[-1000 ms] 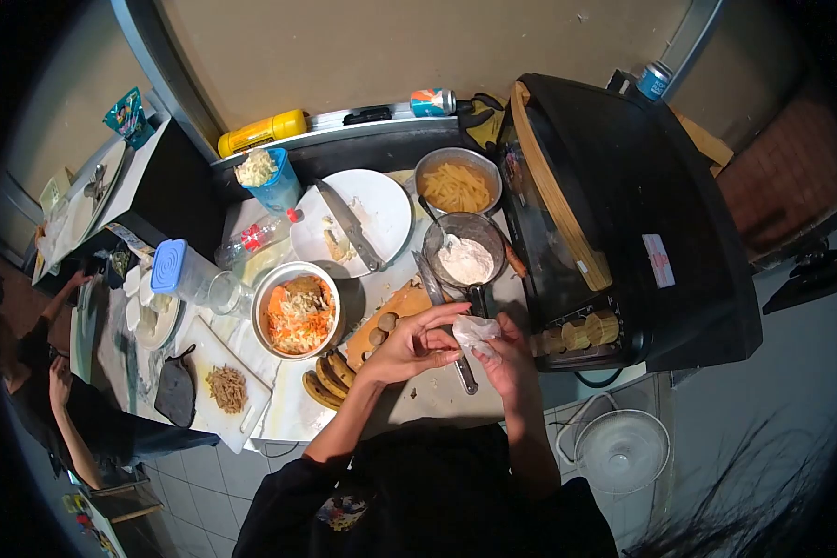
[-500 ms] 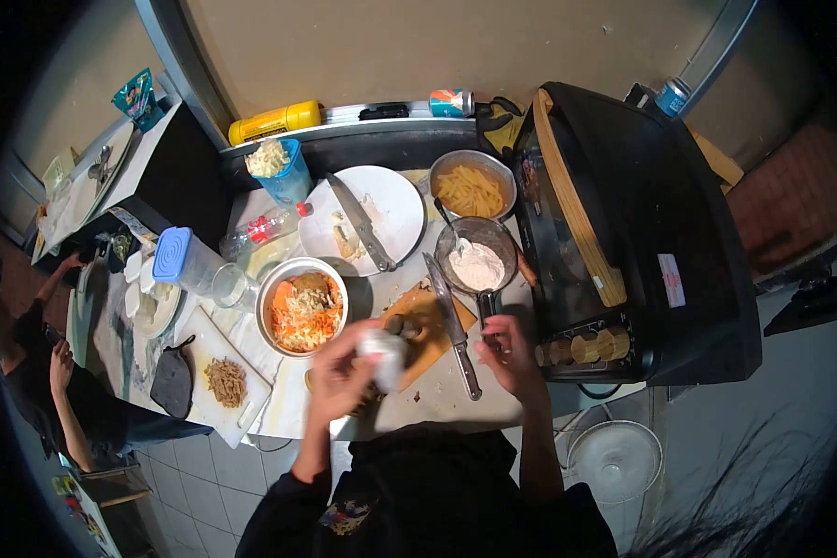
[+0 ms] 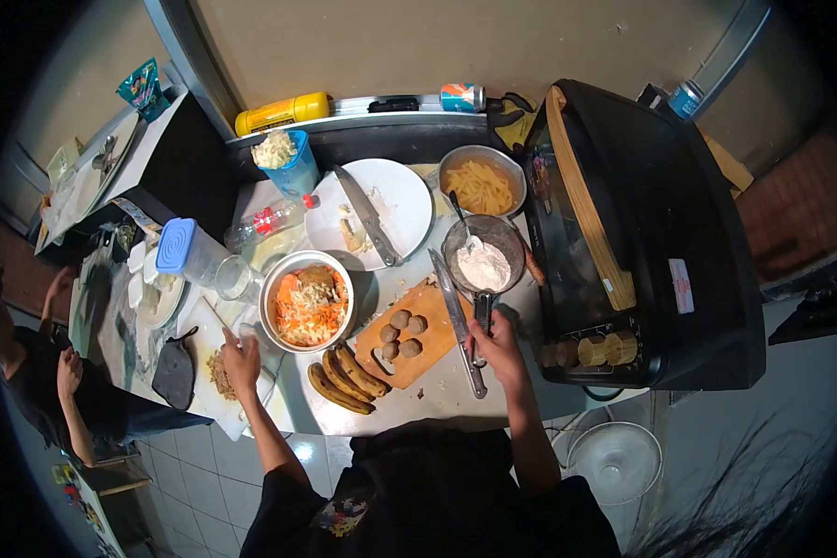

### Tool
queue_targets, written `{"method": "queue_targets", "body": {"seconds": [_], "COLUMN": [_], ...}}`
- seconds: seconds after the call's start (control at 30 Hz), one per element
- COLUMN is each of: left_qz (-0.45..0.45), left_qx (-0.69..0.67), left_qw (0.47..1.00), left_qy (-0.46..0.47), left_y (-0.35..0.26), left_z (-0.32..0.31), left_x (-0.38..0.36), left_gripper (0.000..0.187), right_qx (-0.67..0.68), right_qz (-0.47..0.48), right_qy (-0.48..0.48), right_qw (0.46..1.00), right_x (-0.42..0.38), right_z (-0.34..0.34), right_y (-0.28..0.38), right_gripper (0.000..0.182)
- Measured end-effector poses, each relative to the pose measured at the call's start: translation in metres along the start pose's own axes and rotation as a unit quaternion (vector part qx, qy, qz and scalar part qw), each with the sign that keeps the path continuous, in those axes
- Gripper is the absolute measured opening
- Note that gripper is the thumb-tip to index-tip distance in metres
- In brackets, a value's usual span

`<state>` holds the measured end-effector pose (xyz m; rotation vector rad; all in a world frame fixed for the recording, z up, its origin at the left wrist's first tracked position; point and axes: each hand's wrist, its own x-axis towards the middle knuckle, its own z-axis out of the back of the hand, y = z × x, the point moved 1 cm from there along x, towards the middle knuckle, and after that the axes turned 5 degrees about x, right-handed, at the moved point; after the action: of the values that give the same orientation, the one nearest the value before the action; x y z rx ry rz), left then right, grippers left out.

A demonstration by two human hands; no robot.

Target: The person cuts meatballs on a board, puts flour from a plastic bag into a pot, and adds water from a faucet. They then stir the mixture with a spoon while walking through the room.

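Here the right hand [image 3: 498, 346] closes on the saucepan handle [image 3: 482, 316], which runs toward the person from the flour saucepan [image 3: 481, 253], while the left hand [image 3: 242, 361] rests loosely open, far left, by the white cutting board [image 3: 205, 349].

Black saucepan handle [image 3: 482, 321] under the right hand [image 3: 496, 346], beside a knife [image 3: 458, 323].

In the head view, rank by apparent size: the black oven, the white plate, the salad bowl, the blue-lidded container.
1. black oven, by far the largest.
2. white plate.
3. salad bowl, clearly smaller than the plate.
4. blue-lidded container, smallest, though fisheye distortion near the edge makes this less sure.
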<state>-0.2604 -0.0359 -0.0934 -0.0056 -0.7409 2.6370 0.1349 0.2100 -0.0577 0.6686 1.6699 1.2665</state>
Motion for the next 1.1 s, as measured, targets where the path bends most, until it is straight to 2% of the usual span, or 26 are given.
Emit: {"method": "queue_targets", "body": {"seconds": [0.03,0.13,0.17,0.2,0.23,0.3,0.33,0.4,0.47,0.5,0.53,0.57,0.63,0.7,0.73,0.77,0.8,0.83,0.87,0.9,0.93,0.97,1.0,1.03,1.07,1.1], "left_qz": [-0.009,-0.033,-0.044,-0.090,-0.056,-0.072,-0.072,-0.205,-0.261,-0.204,-0.255,-0.386,-0.391,-0.370,-0.378,-0.271,-0.157,-0.164,-0.197,-0.230,-0.230,-0.275,-0.264,-0.255,-0.228,-0.338], "left_qx": [0.019,0.047,0.059,0.009,-0.043,-0.259,-0.259,-0.336,-0.372,-0.406,-0.350,-0.301,-0.339,-0.295,-0.291,-0.317,-0.333,-0.319,-0.356,-0.395,-0.391,-0.392,-0.359,-0.321,-0.285,-0.310], "left_qw": [1.000,0.998,0.997,0.996,0.998,0.956,0.956,0.871,0.765,0.705,0.691,0.700,0.678,0.662,0.651,0.643,0.627,0.614,0.602,0.585,0.567,0.557,0.542,0.527,0.511,0.510], "left_qy": [0.011,0.013,0.002,-0.022,0.002,0.118,0.118,0.293,0.457,0.545,0.579,0.520,0.522,0.582,0.591,0.642,0.687,0.703,0.687,0.670,0.687,0.679,0.712,0.745,0.778,0.728], "left_y": [-0.018,-0.037,-0.042,-0.046,-0.066,-0.099,-0.116,-0.152,-0.194,-0.209,-0.218,-0.237,-0.252,-0.264,-0.266,-0.265,-0.261,-0.256,-0.252,-0.251,-0.248,-0.246,-0.244,-0.243,-0.238,-0.232], "left_z": [0.006,0.028,0.038,0.053,0.075,0.114,0.126,0.135,0.116,0.095,0.066,0.051,0.013,0.000,-0.004,-0.008,-0.009,-0.008,-0.005,-0.003,0.005,0.011,0.020,0.033,0.037,0.033], "left_x": [-0.008,-0.012,-0.012,-0.015,-0.021,-0.032,-0.039,-0.059,-0.081,-0.098,-0.112,-0.128,-0.158,-0.174,-0.183,-0.193,-0.201,-0.208,-0.214,-0.221,-0.224,-0.227,-0.228,-0.228,-0.229,-0.236], "left_gripper": [0.067,0.074,0.077,0.076,0.061,0.040,0.040,0.027,0.037,0.043,0.047,0.049,0.048,0.044,0.044,0.040,0.036,0.036,0.033,0.030,0.026,0.027,0.028,0.029,0.030,0.027], "right_qx": [-0.001,0.188,0.188,0.177,0.166,0.131,0.095,0.101,0.113,0.114,0.125,0.136,0.160,0.156,0.134,0.120,0.112,0.104,0.118,0.113,0.007,-0.101,-0.196,-0.192,-0.197,-0.195], "right_qz": [-0.001,-0.029,-0.030,-0.029,-0.029,-0.030,-0.030,-0.019,-0.011,-0.011,0.006,0.023,0.060,0.118,0.101,0.070,0.109,0.146,0.185,0.116,0.170,0.216,0.235,0.226,0.172,0.117], "right_qy": [-0.003,0.025,0.022,-0.003,-0.027,-0.050,-0.071,-0.083,-0.094,-0.100,-0.093,-0.089,-0.083,-0.047,-0.085,-0.105,-0.116,-0.130,-0.101,-0.108,-0.172,-0.232,-0.222,-0.247,-0.173,-0.096], "right_qw": [1.000,0.981,0.981,0.984,0.985,0.990,0.992,0.991,0.989,0.988,0.988,0.986,0.982,0.980,0.982,0.985,0.981,0.975,0.970,0.981,0.970,0.943,0.926,0.922,0.950,0.969], "right_x": [0.000,-0.001,0.000,0.002,0.002,-0.004,-0.007,-0.017,-0.031,-0.039,-0.046,-0.055,-0.075,-0.095,-0.106,-0.117,-0.125,-0.135,-0.146,-0.161,-0.172,-0.180,-0.202,-0.227,-0.253,-0.278], "right_z": [-0.002,-0.010,-0.009,-0.007,-0.007,-0.012,-0.015,-0.021,-0.024,-0.025,-0.025,-0.026,-0.028,-0.033,-0.039,-0.043,-0.046,-0.050,-0.054,-0.056,-0.063,-0.071,-0.066,-0.061,-0.054,-0.050], "right_y": [-0.004,-0.008,-0.010,-0.013,-0.015,-0.006,0.000,0.000,0.005,0.007,0.009,0.011,0.014,0.016,0.016,0.018,0.010,0.000,-0.002,-0.009,-0.027,-0.013,0.006,0.016,0.017,0.016], "right_gripper": [0.013,0.011,0.011,0.011,0.011,0.012,0.013,0.013,0.014,0.014,0.014,0.013,0.010,0.009,0.010,0.012,0.015,0.019,0.026,0.036,0.029,0.023,0.034,0.034,0.041,0.047]}}
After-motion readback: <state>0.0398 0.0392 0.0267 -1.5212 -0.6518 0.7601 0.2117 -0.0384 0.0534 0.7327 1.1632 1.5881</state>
